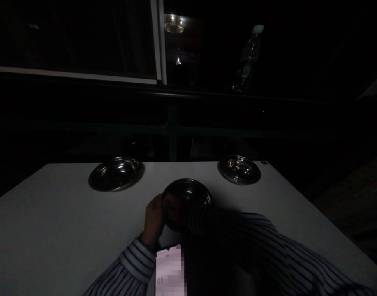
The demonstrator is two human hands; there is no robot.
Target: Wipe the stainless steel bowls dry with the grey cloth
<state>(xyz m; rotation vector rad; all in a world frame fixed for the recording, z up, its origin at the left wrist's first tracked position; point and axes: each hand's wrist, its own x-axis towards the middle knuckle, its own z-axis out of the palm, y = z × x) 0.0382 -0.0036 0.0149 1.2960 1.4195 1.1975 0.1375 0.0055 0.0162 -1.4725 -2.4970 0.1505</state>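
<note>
The scene is very dark. A dark metal bowl (pixel 188 193) stands tilted toward me on the white table (pixel 52 213). My left hand (pixel 153 220) curls around the bowl's left rim and grips it. My right hand reaches into the bowl from the right; its striped sleeve (pixel 253 238) shows, but the hand itself is lost in shadow inside the bowl. A lit phone (pixel 169 271) lies on the table just below my left wrist.
Two shallow metal plates sit near the table's far edge, one at the left (pixel 116 174) and one at the right (pixel 239 169). A plastic bottle (pixel 248 59) stands on a dark ledge behind. A window frame (pixel 157 45) is beyond.
</note>
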